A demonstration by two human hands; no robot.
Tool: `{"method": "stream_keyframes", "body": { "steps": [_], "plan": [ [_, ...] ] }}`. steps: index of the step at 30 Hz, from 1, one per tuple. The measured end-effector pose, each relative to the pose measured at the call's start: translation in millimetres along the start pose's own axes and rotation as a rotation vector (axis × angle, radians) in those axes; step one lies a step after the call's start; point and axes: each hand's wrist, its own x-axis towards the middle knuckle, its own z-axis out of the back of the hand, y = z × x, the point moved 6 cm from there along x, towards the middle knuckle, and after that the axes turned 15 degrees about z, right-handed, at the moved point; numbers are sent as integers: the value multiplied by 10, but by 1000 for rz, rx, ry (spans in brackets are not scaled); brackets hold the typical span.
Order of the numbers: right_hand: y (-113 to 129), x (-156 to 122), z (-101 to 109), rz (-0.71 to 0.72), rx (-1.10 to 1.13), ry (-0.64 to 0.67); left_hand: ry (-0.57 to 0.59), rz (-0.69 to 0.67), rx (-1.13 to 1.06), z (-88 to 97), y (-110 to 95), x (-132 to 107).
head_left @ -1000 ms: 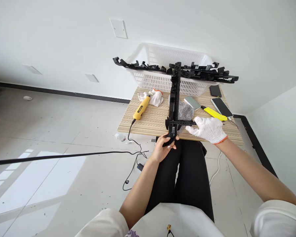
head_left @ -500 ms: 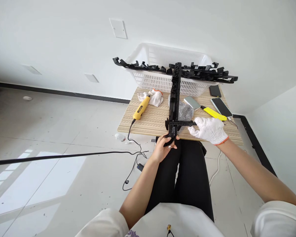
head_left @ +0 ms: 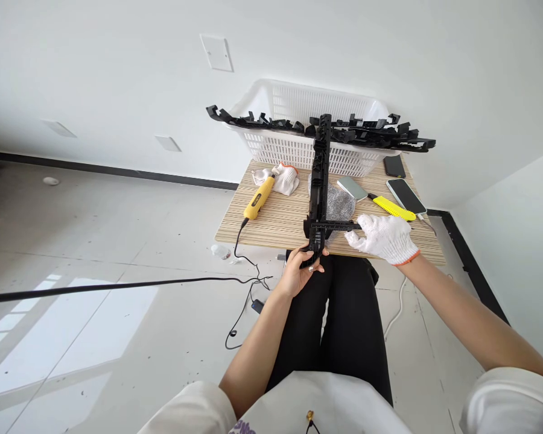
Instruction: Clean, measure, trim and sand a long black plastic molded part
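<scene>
My bare left hand grips the near end of a long black plastic strip that runs from my lap up toward the white basket. My right hand, in a white knit glove, pinches a thin black tool laid crosswise against the strip near its lower end. Under the strip lies a grey mesh pad on the striped wooden table.
Several more black strips lie across the basket rim. On the table are a yellow corded power tool, a spare white glove, a grey block, a yellow utility knife and two phones. A black cable crosses the floor.
</scene>
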Motion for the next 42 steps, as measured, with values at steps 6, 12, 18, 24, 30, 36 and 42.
{"method": "stream_keyframes", "body": {
  "steps": [6, 12, 18, 24, 30, 36, 42],
  "plan": [
    [33, -18, 28, 65, -60, -116, 26, -9, 0, -4, 0, -2],
    [47, -22, 44, 96, -147, -277, 37, -17, 2, -2, 3, 10],
    [39, -19, 30, 77, -140, -236, 24, -12, 6, -2, 6, 8],
    [8, -16, -17, 21, -78, -108, 22, -2, 5, -17, -6, -2],
    [7, 10, 6, -7, -48, -49, 11, -1, 10, -19, -11, -5],
    [3, 8, 21, -14, -43, -52, 31, -10, 7, -10, -5, 1],
    [3, 13, 26, -12, -45, -73, 27, -13, 9, -10, -11, -1]
  ]
}}
